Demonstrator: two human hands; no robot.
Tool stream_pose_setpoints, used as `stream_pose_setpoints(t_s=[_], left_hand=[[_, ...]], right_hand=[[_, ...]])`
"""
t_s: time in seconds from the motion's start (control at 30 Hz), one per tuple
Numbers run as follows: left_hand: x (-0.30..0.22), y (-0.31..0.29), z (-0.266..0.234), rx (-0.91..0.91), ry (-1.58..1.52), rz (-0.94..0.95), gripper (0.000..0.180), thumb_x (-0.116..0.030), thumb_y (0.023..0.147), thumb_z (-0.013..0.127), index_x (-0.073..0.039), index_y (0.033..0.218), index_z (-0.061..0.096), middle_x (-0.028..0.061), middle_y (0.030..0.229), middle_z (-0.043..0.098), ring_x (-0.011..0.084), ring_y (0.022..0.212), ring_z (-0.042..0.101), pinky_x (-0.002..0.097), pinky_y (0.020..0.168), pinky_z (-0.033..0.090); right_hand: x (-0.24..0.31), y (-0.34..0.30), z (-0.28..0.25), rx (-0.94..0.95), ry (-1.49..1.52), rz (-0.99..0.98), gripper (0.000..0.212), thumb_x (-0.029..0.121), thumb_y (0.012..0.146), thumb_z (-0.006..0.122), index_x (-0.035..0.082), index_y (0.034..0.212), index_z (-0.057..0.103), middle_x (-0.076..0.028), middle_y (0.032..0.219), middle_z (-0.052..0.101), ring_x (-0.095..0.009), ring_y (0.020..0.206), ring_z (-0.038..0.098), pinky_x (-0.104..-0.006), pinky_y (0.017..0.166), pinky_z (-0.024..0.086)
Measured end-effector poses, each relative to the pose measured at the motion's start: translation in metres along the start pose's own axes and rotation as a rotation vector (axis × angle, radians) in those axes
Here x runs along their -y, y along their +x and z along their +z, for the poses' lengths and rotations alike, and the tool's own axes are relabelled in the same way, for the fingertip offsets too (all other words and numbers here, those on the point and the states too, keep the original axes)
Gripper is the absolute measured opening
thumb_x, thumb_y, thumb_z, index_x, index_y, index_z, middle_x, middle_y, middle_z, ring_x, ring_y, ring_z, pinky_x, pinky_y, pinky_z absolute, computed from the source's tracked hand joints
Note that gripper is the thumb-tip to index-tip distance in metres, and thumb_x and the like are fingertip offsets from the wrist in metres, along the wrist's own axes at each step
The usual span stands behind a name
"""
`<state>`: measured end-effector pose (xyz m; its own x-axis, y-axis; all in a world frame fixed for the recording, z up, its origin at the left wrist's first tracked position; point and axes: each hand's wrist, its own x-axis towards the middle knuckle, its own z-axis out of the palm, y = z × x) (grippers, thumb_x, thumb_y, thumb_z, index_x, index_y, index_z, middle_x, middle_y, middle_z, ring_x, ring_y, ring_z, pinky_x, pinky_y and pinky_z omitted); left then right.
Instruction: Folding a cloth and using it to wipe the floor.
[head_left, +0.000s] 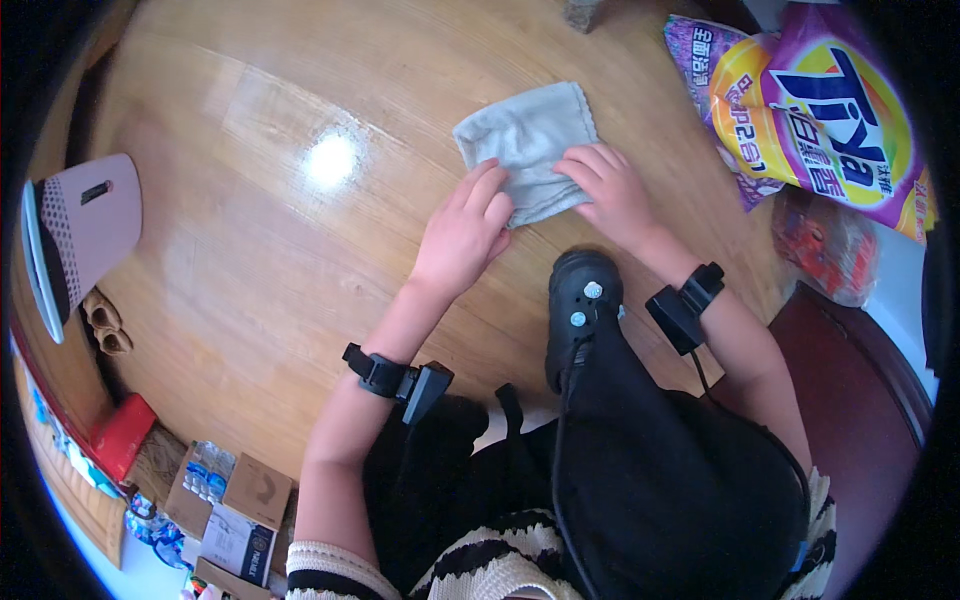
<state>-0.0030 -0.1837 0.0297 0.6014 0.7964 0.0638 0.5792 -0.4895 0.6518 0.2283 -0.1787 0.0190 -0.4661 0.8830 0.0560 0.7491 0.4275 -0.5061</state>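
Note:
A small light grey cloth (535, 140) lies on the wooden floor, folded, with a few creases on top. My left hand (462, 228) is at its near left edge, fingers curled against the fabric. On the opposite side my right hand (612, 192) has its fingertips closed on the cloth's right edge. The undersides of both grips are hidden. Just below the cloth is my foot in a black clog (583, 310) with pale charms.
A large purple detergent bag (840, 130) lies at the far right, above a clear packet with something red (825, 248). At left stand a pink bin (100, 215) and brown shoes (105, 322). Cardboard boxes (258, 490) sit at the lower left, dark red furniture (850, 400) at the right.

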Motion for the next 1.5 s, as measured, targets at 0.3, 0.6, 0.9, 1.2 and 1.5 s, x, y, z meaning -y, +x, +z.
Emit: stream_pose_setpoints(t_s=[0.3, 0.6, 0.9, 1.2, 1.5], left_hand=[[-0.004, 0.004, -0.01, -0.143, -0.018, 0.112, 0.036, -0.005, 0.063, 0.064, -0.005, 0.095, 0.05, 0.0139, 0.115, 0.05, 0.0351, 0.107, 0.05, 0.0424, 0.085, 0.045], [-0.03, 0.032, -0.094, -0.14, -0.262, 0.089, 0.029, 0.003, 0.07, 0.061, -0.003, 0.096, 0.049, 0.0133, 0.105, 0.062, 0.0301, 0.1, 0.061, 0.0341, 0.079, 0.051], [-0.015, 0.02, -0.08, -0.219, -0.604, -0.154, 0.03, -0.004, 0.078, 0.062, -0.007, 0.107, 0.055, 0.0109, 0.096, 0.066, 0.0206, 0.087, 0.066, 0.0299, 0.074, 0.052], [-0.007, 0.008, -0.091, -0.29, -0.275, -0.06, 0.026, -0.001, 0.075, 0.063, -0.009, 0.1, 0.064, 0.0049, 0.099, 0.067, 0.0206, 0.089, 0.065, 0.03, 0.078, 0.053], [0.035, -0.048, -0.009, 0.05, 0.038, 0.039, 0.046, -0.006, 0.071, 0.065, -0.008, 0.115, 0.053, 0.0072, 0.126, 0.051, 0.029, 0.121, 0.044, 0.0421, 0.1, 0.037]], right_hand=[[0.012, 0.012, -0.03, -0.187, -0.093, -0.266, 0.033, 0.002, 0.06, 0.067, 0.011, 0.091, 0.065, -0.006, 0.099, 0.059, -0.024, 0.092, 0.056, -0.0365, 0.08, 0.045], [0.034, 0.049, -0.104, -0.078, 0.024, -0.279, 0.033, -0.008, 0.068, 0.059, 0.005, 0.099, 0.059, -0.009, 0.101, 0.062, -0.027, 0.094, 0.058, -0.035, 0.08, 0.046], [0.042, 0.071, -0.117, 0.45, 0.352, 0.188, 0.024, 0.007, 0.067, 0.066, 0.003, 0.09, 0.059, -0.009, 0.085, 0.059, -0.018, 0.076, 0.057, -0.0311, 0.067, 0.044], [0.035, 0.077, -0.084, 0.145, 0.112, -0.322, 0.029, 0.0, 0.065, 0.064, 0.005, 0.088, 0.048, -0.008, 0.115, 0.055, -0.028, 0.106, 0.052, -0.0356, 0.085, 0.043], [0.002, 0.014, -0.017, 0.226, 0.145, -0.135, 0.029, 0.016, 0.079, 0.065, 0.008, 0.106, 0.06, -0.009, 0.112, 0.059, -0.024, 0.099, 0.057, -0.0357, 0.085, 0.045]])
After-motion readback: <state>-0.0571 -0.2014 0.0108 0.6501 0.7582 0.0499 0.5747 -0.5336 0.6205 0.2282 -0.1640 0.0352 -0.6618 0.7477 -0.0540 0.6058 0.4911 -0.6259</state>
